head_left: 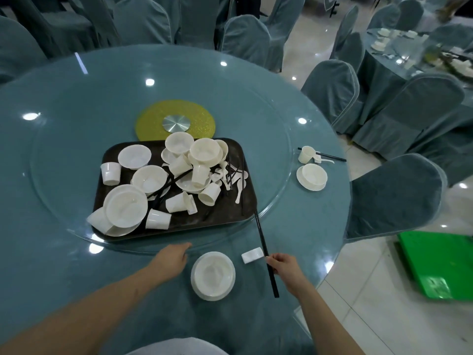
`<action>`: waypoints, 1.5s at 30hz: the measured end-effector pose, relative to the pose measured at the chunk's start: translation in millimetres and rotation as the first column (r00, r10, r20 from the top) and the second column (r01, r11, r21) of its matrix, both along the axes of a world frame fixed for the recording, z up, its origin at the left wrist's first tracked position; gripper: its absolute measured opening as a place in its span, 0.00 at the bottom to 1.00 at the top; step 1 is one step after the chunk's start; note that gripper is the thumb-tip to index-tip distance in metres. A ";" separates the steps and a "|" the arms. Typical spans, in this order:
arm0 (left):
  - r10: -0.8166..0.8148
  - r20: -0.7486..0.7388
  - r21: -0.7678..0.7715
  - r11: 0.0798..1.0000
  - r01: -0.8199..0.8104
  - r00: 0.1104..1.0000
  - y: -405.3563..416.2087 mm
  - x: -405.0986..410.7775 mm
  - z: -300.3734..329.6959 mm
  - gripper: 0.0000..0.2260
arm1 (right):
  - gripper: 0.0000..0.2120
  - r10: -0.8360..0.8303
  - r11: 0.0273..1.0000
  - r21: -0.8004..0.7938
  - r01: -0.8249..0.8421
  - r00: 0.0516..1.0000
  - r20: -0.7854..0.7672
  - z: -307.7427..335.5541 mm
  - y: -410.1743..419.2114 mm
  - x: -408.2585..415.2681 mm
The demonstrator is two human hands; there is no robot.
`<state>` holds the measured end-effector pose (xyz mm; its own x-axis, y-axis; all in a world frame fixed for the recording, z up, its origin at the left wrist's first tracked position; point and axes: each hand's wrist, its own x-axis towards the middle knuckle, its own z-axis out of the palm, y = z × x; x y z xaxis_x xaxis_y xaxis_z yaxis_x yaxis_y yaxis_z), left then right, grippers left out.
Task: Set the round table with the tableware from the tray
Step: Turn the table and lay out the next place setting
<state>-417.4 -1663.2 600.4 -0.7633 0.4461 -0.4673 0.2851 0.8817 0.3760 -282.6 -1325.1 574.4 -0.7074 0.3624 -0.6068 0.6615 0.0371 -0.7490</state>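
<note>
A dark tray [230,213] sits on the glass turntable, piled with several white bowls, plates, cups, spoons and black chopsticks. In front of me a white bowl on a plate [213,275] stands on the teal table. To its right lies a white chopstick rest [252,254]. My right hand [288,271] pinches black chopsticks [266,252] that lie across the rest, tips toward the tray. My left hand [172,257] rests at the turntable's rim [281,193], fingers loosely apart, holding nothing.
A finished setting at the right has a cup [306,155], a bowl on a plate [311,176], a spoon and chopsticks. Covered chairs [391,196] ring the table. A green crate [440,262] lies on the floor at right. Another laid table [409,52] stands far right.
</note>
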 end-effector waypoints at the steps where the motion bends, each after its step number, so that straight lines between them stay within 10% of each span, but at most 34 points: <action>1: -0.002 0.005 -0.005 1.000 0.002 1.000 -1.2 0.0 -2.4 0.21 | 0.11 0.023 1.000 0.020 -0.023 0.999 0.027 -5.2 3.6 3.4; 20: 0.068 0.083 -0.021 0.998 -0.067 0.994 -3.0 -3.4 -12.9 0.22 | 0.12 0.099 0.951 0.259 -0.169 0.960 0.262 -44.7 11.4 11.0; 45: 0.089 0.097 -0.032 0.996 -0.086 0.991 2.2 -2.3 -8.5 0.22 | 0.03 0.028 0.955 0.283 -0.086 0.978 0.205 -41.1 9.1 17.6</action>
<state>-419.7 -1661.0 592.0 -0.7487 0.3655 -0.5530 0.1691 0.9120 0.3737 -265.0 -1316.0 533.3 -0.6097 0.5055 -0.6105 0.7845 0.2749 -0.5559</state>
